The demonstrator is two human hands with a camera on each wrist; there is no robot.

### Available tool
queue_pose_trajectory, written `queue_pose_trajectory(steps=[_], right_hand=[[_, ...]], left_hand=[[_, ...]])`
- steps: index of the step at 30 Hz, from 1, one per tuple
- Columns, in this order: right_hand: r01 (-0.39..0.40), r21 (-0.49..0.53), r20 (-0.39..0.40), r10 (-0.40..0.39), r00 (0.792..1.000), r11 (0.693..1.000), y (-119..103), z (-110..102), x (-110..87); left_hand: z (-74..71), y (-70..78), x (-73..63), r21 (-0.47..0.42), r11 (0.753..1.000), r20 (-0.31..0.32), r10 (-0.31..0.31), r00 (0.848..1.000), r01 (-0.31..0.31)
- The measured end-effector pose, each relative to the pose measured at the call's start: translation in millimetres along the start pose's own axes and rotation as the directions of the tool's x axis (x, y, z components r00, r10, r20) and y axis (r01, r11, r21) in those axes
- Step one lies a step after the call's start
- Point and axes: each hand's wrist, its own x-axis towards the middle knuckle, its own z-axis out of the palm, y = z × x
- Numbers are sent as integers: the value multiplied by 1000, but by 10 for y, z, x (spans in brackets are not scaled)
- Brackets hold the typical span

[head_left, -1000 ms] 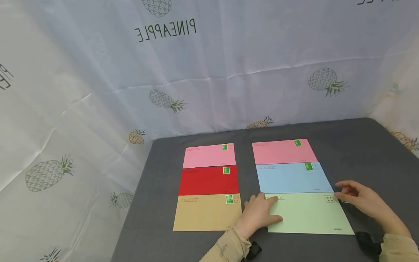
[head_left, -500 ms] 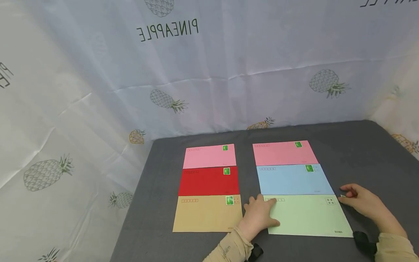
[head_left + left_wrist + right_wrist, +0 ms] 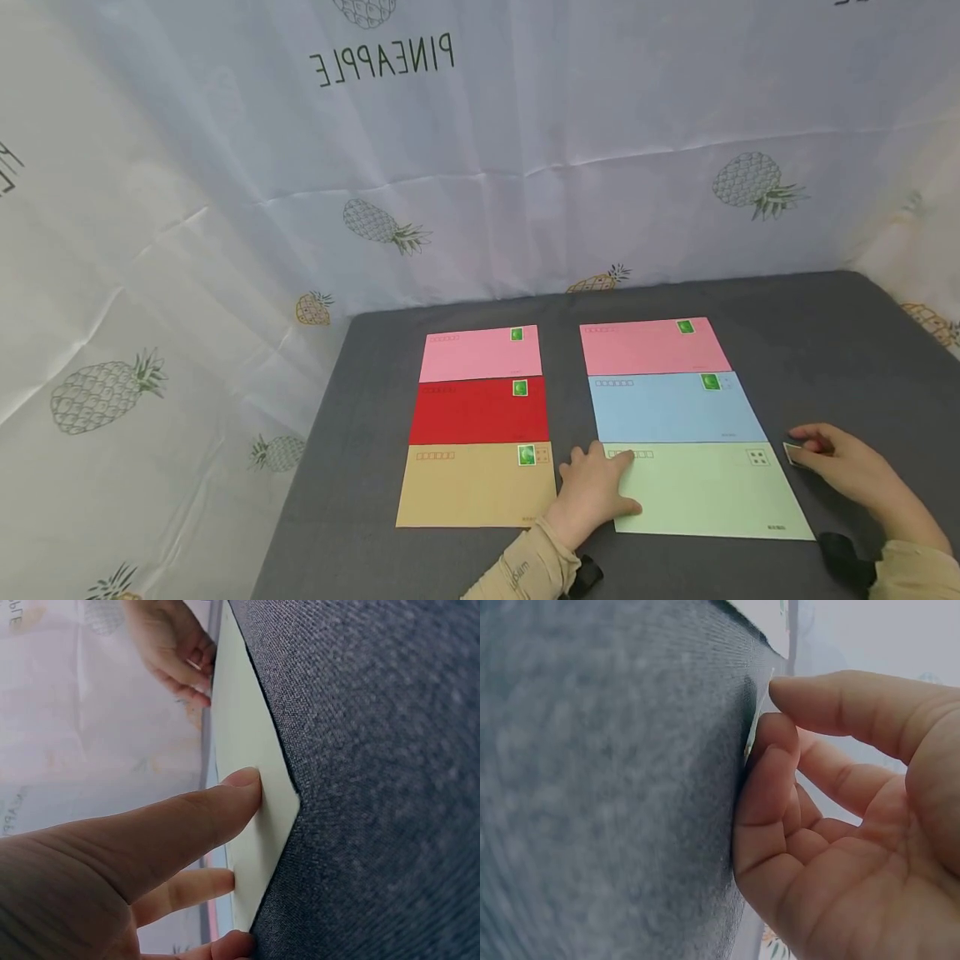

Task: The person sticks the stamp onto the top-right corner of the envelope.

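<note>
In the head view a light green envelope (image 3: 705, 496) lies flat, with a printed stamp box at its upper right corner. My left hand (image 3: 591, 493) rests on its left end, fingers spread; the thumb (image 3: 241, 780) presses near the corner in the left wrist view. Just off the envelope's right edge, my right hand (image 3: 847, 467) pinches a small stamp (image 3: 757, 724) between thumb and curled finger, low over the grey cloth. Most of the stamp's face is hidden by the fingers, but a pale edge shows.
Above the green envelope lie a blue envelope (image 3: 667, 412) and a pink envelope (image 3: 645, 350), both stamped. To the left, another column holds a pink envelope (image 3: 472, 358), a red envelope (image 3: 472, 417) and a tan envelope (image 3: 465, 492), each with a green stamp. A pineapple-print curtain (image 3: 480, 225) hangs behind.
My right hand has drawn a little to the right, away from the green envelope's edge, and more of the stamp's edge shows. The left hand has stayed nearly still on the envelope.
</note>
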Motion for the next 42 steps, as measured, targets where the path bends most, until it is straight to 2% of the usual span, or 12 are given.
queue_pose_trajectory(steps=[6,11,15,25,30,35,42], right_hand=[[-6,-10,12,6,1000,1000,81,-20,8],[-33,-13,-16,32,999,999,115,-9,-1],[-25,-7,-28,25,999,1000,106,-2,-23],[19,48,-74,-16,997,999,65,18,-55],[13,99,-86,-5,996,995,81,3,-68],[0,183,-51,9,999,983,21,-18,-55],[16,218,72,-33,997,976,-180,18,-34]], left_hand=[[1,3,-2,0,1000,-8,4,1000,-4],[3,1,-9,0,1000,-6,3,1000,-3],[1,-5,-12,2,1000,-8,5,1000,-5],[-6,-8,-25,11,1000,-40,19,999,-19],[-7,-7,-18,6,1000,-28,14,1000,-14],[-10,-15,-16,2,1000,-26,14,1000,-14],[2,-18,-13,0,1000,-31,12,999,-12]])
